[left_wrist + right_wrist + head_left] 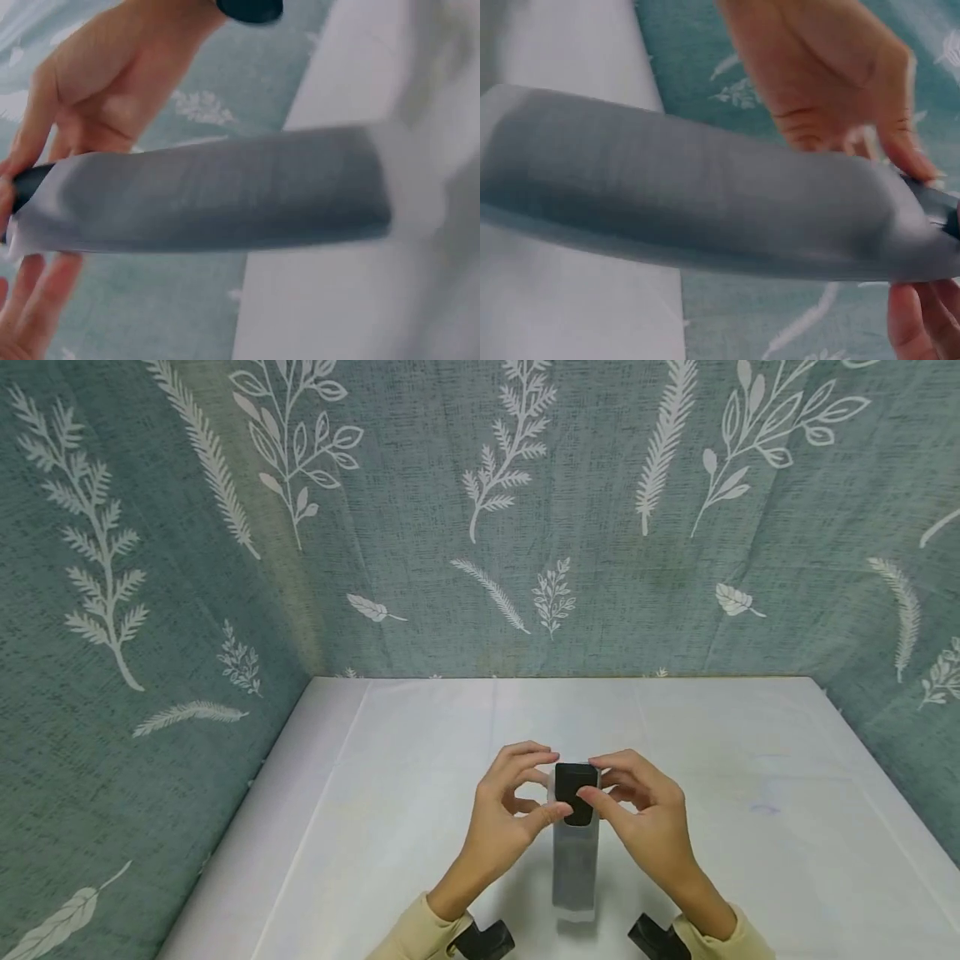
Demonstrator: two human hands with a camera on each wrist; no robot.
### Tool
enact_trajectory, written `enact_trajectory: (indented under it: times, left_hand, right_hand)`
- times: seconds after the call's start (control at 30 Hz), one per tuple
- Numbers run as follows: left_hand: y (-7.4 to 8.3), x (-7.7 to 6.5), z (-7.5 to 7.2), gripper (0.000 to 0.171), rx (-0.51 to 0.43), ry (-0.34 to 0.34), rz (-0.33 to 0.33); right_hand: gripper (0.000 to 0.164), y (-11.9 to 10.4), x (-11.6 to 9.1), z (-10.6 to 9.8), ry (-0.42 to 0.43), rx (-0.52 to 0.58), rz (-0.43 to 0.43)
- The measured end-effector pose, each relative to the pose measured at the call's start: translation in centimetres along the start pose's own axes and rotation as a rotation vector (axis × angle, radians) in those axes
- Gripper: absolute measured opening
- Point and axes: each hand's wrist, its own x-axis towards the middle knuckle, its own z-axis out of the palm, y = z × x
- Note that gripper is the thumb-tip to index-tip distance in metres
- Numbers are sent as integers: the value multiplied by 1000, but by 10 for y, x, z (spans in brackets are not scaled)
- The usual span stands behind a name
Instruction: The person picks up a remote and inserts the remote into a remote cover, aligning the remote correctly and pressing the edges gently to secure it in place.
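Both hands hold up a long, narrow black object (pixel 574 774) in a frosted, see-through sleeve (pixel 575 870). Its rounded black end shows at the top, and the grey-looking length hangs down below. My left hand (pixel 504 810) pinches that end from the left, thumb on the near face and fingers at the far side. From the right, my right hand (pixel 651 817) grips the same end, its thumb lying across the black part. In the left wrist view the sleeve (pixel 225 195) extends pale and clear past the dark content at its lower end. Some fingers are hidden behind the object.
A white table (pixel 405 752) lies under the hands. Green-blue cloth (pixel 420 468) with white leaf patterns stands along its back and sides. A black wrist device (pixel 486 941) sits at the left sleeve cuff, another wrist device (pixel 658 938) at the right.
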Motion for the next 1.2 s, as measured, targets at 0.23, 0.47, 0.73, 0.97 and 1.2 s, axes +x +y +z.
enact_trajectory:
  times: [0.23,0.47,0.73,0.97,1.2]
  left_hand:
    - [3,0,1,24,-31,-1,-181]
    - [-6,3,-5,17,-84,-76,-410]
    - [-21,-2,-4,15,-142,-20,-482]
    - [-29,-2,-1,7,-231,-7,-456]
    - [-27,2,-1,7,-139,-96,-454]
  right_hand:
    - [36,-5,-1,-1,62,-15,20]
    - [33,-7,-3,-1,30,49,63]
    - [38,-3,-5,0,5,103,9]
    - [42,4,-4,-3,7,136,-51]
    - [46,5,0,-5,-73,53,-85]
